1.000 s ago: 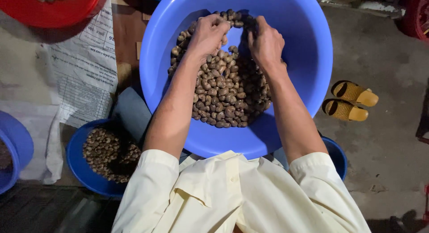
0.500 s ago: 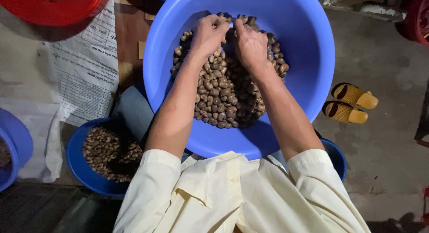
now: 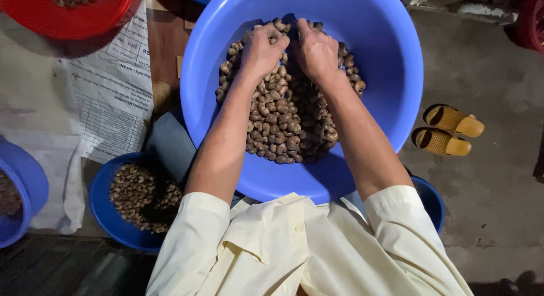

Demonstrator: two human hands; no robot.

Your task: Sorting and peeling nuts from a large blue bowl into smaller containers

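Both your hands are down in the big round light-blue plastic basin (image 3: 391, 75), on the pile of brown, kidney-shaped cashew nuts (image 3: 289, 120). Your left hand (image 3: 260, 49) is curled into a loose fist over nuts at the far side of the pile; can't tell how many it holds. Your right hand (image 3: 317, 52) sits just beside it, almost touching, fingers bent down into the nuts; grip contents hidden. The pile fills the basin's middle, with bare blue wall all round.

Around you:
- smaller dark-blue plastic bowl (image 3: 105, 214) of the same nuts, lower left
- red plastic basin (image 3: 62, 21), top left, nuts inside
- printed white sack sheet (image 3: 107, 97) on the floor
- pair of yellow woven sandals (image 3: 447, 129) on the concrete, right
- blue tub (image 3: 28, 182) at the left edge
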